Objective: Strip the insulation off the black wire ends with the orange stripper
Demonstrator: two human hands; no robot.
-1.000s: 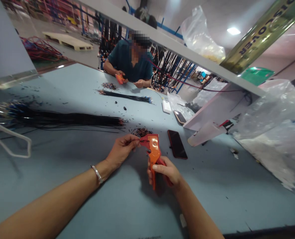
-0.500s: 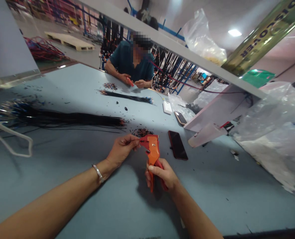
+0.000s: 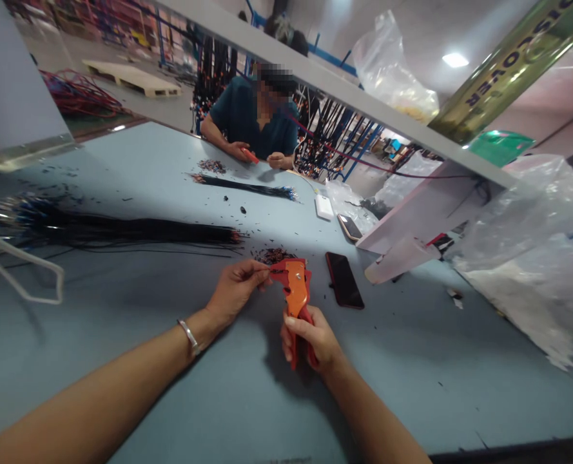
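My right hand [image 3: 311, 335] is wrapped round the handles of an orange and red wire stripper [image 3: 296, 287], which stands tilted above the table with its jaws facing left. At those jaws, my left hand [image 3: 238, 287] pinches thumb and forefinger on a thin dark wire [image 3: 271, 270]; most of the wire is hidden by the fingers. Just behind the jaws lies a pile of short wire offcuts [image 3: 272, 255]. A thick bundle of black wires [image 3: 141, 230] lies to the left, beyond my left hand.
A dark phone [image 3: 345, 280] lies right of the stripper. Further back are a smaller wire bundle [image 3: 245, 185], a white box [image 3: 323, 207] and another phone [image 3: 349, 227]. Across the table [image 3: 122, 361] a person [image 3: 252, 122] holds a red tool. Plastic bags [image 3: 532, 225] lie at right.
The stripper's handles have come closer together in my right hand, and its jaw parts have shifted. My left hand stays at the jaws. The person opposite has moved their hands slightly.
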